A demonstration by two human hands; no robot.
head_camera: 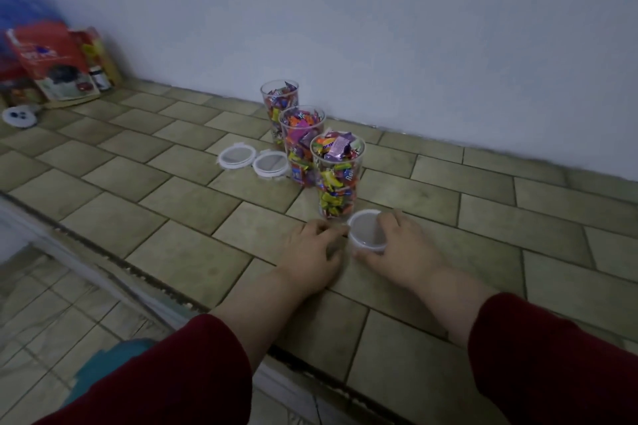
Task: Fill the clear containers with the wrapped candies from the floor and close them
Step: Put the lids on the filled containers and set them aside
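Red cardboard boxes [48,59] lean against the pale wall [379,28] at the far left, blurred, with a small dark jar [100,78] just beside them. A round white object [19,117] lies on the tiled floor [172,183] nearer to me; I cannot tell what it is.

Moving right, two round lids with white rims lie flat on the tiles, touching each other: the left lid [235,155] and the right lid [270,165].

Just right of them, three tall clear containers stand upright in a row that runs from the wall towards me: the far container [279,103], the middle container [301,145] and the near container [337,176]. All three are uncovered and filled to the brim with wrapped candies [336,148] in pink, orange, yellow and purple.

In front of the near container I see both hands, the arms in dark red sleeves [172,373]. The left hand [312,252] is palm down with its fingers curled, the fingertips at the left edge of a third lid [366,231]; I cannot tell whether it grips the lid. The right hand [404,245] holds this lid, fingers over its right rim and thumb at its near rim. The lid is just at the foot of the near container.
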